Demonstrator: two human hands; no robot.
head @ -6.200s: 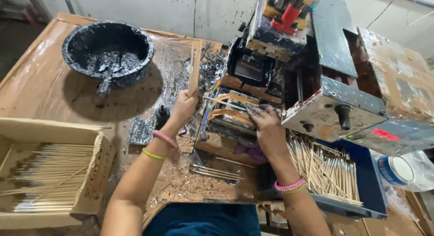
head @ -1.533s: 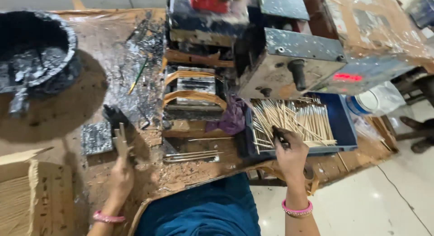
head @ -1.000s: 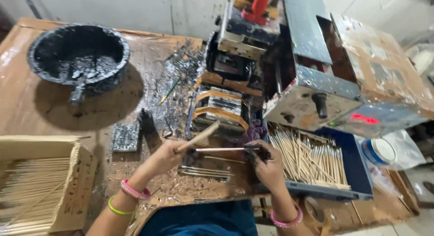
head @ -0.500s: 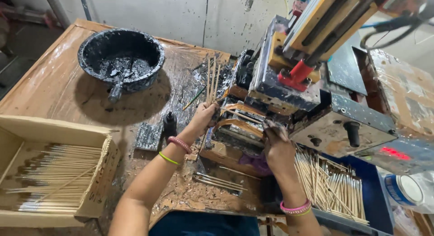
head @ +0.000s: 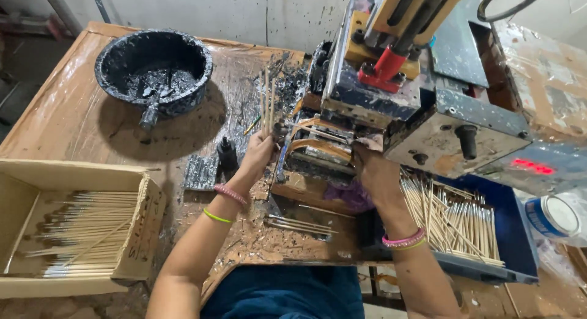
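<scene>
Sticks (head: 267, 102) clamped upright in left hand (head: 260, 151), just beside printing machine (head: 391, 99). Right hand (head: 373, 172) at machine's fixture, grip unclear. Judged step: feeding; next needs careful alignment in slot.

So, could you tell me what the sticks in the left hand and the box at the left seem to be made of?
The sticks in the left hand look like bare pale wood: thin, straight and matte. The box looks like plain brown cardboard, going by its thin folded walls and dull, stained surface.
</scene>
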